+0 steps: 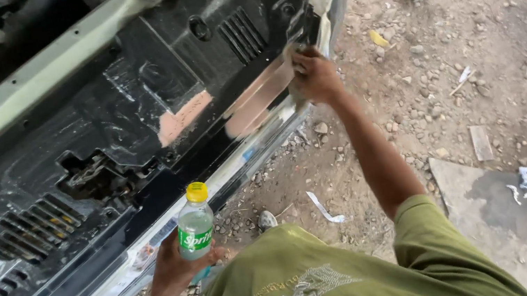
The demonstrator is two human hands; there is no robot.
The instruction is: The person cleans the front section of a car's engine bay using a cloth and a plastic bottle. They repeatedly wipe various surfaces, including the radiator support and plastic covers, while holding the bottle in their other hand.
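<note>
Bumper (135,140) filler sands best with the right hand (314,76) pressing its clenched pad flat, left hand (177,271) gripping the bottle (194,224) steady.

Black bumper (132,119) blocks ahead; gravel ground (476,65) open rightward.

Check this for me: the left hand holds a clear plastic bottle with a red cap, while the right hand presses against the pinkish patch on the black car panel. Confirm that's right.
Not quite. The cap is yellow, not red, as the head view shows. The rest holds: the left hand holds the clear plastic bottle, and the right hand presses against the pinkish patch on the black car panel.
</note>
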